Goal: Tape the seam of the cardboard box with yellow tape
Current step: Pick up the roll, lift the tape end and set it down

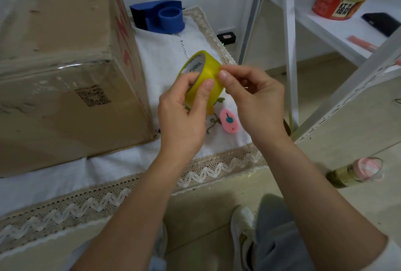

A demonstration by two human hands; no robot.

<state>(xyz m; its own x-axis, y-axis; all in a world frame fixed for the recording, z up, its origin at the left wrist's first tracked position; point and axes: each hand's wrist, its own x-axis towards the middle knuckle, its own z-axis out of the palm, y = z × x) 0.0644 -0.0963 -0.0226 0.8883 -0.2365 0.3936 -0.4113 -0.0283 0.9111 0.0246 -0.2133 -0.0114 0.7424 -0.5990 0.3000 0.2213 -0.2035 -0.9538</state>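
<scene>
L hand [182, 116] gripped yellow tape roll [202, 81], thumb on outer face, fingers thru core. R hand [253, 97] pinched at roll's rim w/ thumb + forefinger, prob hunting tape end. Roll held above white cloth [165, 58], just right of cardboard box [65, 64]. Step: freeing tape end, no strip visible yet. Next needs: peel end, carry to box seam. Pink cutter [228, 121] on cloth near hands; blue dispenser [159, 16] behind.

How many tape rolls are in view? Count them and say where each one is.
1: the yellow roll, held by the left hand, with the right hand pinching its edge. The blue dispenser behind holds none that I can see.
</scene>
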